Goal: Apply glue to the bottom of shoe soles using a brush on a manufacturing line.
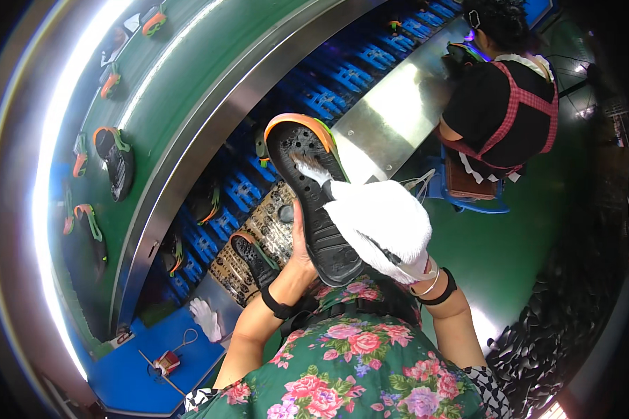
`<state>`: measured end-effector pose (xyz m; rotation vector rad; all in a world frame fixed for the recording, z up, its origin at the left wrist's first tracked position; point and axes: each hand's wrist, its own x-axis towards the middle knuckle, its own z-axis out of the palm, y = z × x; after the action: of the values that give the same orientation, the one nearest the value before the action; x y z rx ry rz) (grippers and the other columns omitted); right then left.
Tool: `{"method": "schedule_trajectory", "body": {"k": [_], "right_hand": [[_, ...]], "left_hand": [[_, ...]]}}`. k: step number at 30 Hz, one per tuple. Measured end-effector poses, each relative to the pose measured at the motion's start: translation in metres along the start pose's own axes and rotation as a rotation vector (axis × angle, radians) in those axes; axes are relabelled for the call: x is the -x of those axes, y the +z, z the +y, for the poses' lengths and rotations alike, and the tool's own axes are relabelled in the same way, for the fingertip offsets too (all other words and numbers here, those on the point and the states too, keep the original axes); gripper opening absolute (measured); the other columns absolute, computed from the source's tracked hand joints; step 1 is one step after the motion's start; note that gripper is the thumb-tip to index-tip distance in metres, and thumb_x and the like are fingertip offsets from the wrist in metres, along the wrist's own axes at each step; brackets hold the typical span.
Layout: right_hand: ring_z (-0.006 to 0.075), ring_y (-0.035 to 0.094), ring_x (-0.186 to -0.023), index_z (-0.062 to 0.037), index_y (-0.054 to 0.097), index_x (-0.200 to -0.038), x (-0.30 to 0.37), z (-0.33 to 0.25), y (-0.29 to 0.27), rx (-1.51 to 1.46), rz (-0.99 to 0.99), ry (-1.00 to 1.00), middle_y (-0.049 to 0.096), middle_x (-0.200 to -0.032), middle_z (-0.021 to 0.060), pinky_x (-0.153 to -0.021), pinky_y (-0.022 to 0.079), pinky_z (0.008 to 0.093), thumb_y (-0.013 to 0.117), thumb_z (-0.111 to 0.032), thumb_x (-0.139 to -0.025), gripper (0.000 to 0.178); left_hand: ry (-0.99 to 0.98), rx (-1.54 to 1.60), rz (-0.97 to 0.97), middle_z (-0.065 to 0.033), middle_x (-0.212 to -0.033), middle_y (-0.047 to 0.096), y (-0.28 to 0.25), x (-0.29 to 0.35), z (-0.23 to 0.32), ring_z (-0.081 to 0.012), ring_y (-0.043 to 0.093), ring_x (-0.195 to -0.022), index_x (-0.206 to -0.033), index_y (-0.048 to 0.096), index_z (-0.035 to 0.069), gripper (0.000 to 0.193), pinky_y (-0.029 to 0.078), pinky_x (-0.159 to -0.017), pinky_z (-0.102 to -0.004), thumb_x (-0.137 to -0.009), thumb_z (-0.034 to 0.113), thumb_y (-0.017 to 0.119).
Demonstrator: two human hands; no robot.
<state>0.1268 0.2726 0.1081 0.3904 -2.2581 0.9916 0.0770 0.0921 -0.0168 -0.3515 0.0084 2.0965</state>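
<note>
The black shoe (325, 241) is ahead of the body and between the hands, its long axis running from a plain near end by the floral apron (363, 356) to an orange-rimmed far end, leaning slightly left; the left hand (302, 248) clasps its left edge, thumb along the side, fingers hidden beneath; the right hand (381, 223), gloved in white, curls closed at its right edge around a brush (319, 172), handle mostly hidden, bristles pointing left over the shoe's holed far half; whether they touch it I cannot tell; the right hand is nearer that half; left of the shoe's near end, a second shoe (254, 258) lies over a tan spotted board (267, 216); farther left, a loose glove (206, 320) lies at the blue table's (129, 377) edge; beyond the shoe stand blue racks (325, 105), then a green belt (189, 63) bearing other shoes; right of it, farther off, a co-worker (510, 119) sits above a green floor (479, 258).
</note>
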Motion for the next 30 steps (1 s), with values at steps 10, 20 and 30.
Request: {"method": "schedule_trajectory", "body": {"k": [10,20,30], "right_hand": [[0.0254,0.069,-0.102,-0.003,0.074,-0.112,0.005,-0.009,0.017,-0.235,0.025,0.055,0.073,-0.115,0.0117,-0.084,0.055,0.035,0.074,0.001,-0.081,0.032],[0.0259,0.07,-0.099,-0.0066,0.073,-0.119,0.02,-0.002,0.03,-0.237,0.063,0.008,0.073,-0.111,0.011,-0.095,0.053,0.0394,0.074,-0.01,-0.086,0.034],[0.0236,0.07,-0.096,-0.0079,0.073,-0.118,0.025,0.013,0.026,-0.212,0.039,0.028,0.073,-0.114,0.0106,-0.079,0.057,0.0358,0.072,-0.002,-0.082,0.036]], "left_hand": [[0.098,-0.302,0.226,-0.017,-0.141,0.058,-0.026,0.013,-0.005,-0.0359,0.057,-0.128,-0.146,0.049,0.007,0.083,0.042,-0.112,-0.0544,-0.092,0.07,0.053],[-0.035,0.195,-0.235,-0.022,-0.153,0.043,-0.015,-0.004,-0.002,-0.0406,0.047,-0.138,-0.156,0.028,0.004,0.101,0.038,-0.115,-0.059,-0.089,0.077,0.047],[0.211,-0.142,-0.149,-0.013,-0.154,0.042,0.02,-0.027,-0.001,-0.0512,0.05,-0.129,-0.155,0.032,0.012,0.1,0.046,-0.103,-0.0694,-0.086,0.082,0.047]]}}
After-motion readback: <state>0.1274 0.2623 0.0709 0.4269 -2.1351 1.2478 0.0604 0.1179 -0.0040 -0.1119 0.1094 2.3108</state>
